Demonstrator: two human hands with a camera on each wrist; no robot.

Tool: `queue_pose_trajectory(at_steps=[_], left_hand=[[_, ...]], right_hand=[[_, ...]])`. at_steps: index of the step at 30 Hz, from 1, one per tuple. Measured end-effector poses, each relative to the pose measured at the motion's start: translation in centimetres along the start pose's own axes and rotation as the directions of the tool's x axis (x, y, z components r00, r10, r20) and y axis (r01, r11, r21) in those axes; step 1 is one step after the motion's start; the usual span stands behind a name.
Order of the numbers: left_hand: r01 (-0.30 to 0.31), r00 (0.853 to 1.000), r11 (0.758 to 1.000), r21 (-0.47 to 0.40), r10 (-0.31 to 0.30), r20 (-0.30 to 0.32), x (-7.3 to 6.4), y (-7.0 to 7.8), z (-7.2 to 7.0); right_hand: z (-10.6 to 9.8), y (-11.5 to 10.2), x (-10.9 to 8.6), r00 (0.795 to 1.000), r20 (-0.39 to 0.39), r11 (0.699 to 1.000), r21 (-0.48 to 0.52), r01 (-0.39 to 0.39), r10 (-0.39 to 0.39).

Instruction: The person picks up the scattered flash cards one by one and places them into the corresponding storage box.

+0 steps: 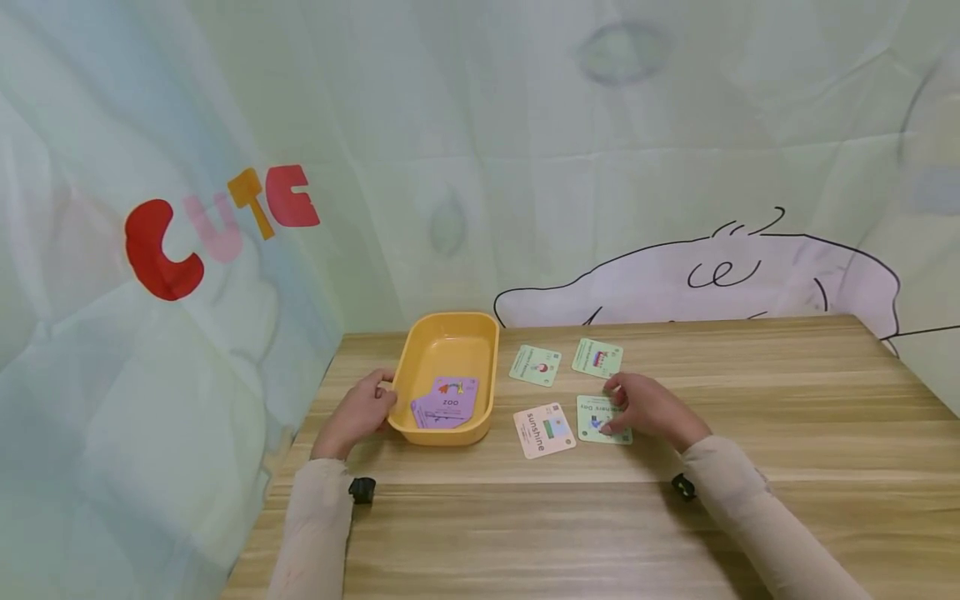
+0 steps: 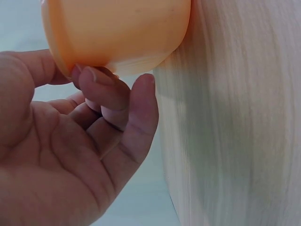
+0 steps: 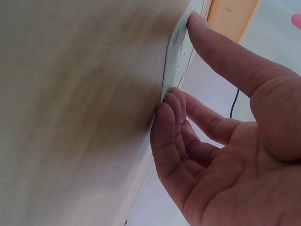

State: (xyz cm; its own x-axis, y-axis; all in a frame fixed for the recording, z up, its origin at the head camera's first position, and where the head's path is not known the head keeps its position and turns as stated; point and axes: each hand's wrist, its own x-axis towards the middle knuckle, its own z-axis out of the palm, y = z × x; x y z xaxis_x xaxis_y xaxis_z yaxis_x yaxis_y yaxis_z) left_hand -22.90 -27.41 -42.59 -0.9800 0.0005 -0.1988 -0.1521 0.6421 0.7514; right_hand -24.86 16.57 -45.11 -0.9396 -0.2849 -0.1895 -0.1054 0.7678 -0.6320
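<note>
Green square picture card [image 1: 600,419] lies flat on the light wooden table [image 1: 750,467], just right of the frame's centre, and the right hand [image 1: 651,407] is on top of it, covering its right part. From the right wrist view, the fingertips [image 3: 164,110] press at the card's [image 3: 178,56] edge while the thumb sits on its face, so the hand pinches the card, which is still down on the wood.

Over on the left, the left hand [image 1: 362,410] holds the near-left rim of the shallow orange plastic tray [image 1: 420,350]. The left wrist view shows the curled fingers [image 2: 101,84] hooked under the tray's [image 2: 117,28] lip, thumb on the outside.

Inside the tray, purple cards [image 1: 448,400] are stacked, the top one reading "zoo". Just beside the held card, to its left, sits a pink square card [image 1: 543,429] printed "sunshine". Higher in the frame, two more green cards lie apart from each other: one [image 1: 536,365] near the tray, one [image 1: 597,357] to its right.
</note>
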Motion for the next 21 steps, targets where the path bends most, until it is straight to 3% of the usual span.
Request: queue_pose_trajectory(at_steps=[8, 14, 21], left_hand=[[0.0, 1.0, 1.0, -0.004, 0.0, -0.007, 0.0, 0.0, 0.0], [0.006, 1.0, 1.0, -0.003, -0.006, -0.003, 0.0, 0.0, 0.0], [0.001, 1.0, 1.0, -0.01, -0.001, -0.002, 0.0, 0.1, 0.0]], right_hand=[[-0.1, -0.1, 0.4, 1.0, 0.029, 0.999, -0.032, 0.004, -0.003], [-0.4, -1.0, 0.1, 0.999, 0.006, 0.988, -0.15, 0.037, -0.036], [-0.5, -2.0, 0.1, 1.0, 0.009, 0.978, -0.21, 0.001, 0.001]])
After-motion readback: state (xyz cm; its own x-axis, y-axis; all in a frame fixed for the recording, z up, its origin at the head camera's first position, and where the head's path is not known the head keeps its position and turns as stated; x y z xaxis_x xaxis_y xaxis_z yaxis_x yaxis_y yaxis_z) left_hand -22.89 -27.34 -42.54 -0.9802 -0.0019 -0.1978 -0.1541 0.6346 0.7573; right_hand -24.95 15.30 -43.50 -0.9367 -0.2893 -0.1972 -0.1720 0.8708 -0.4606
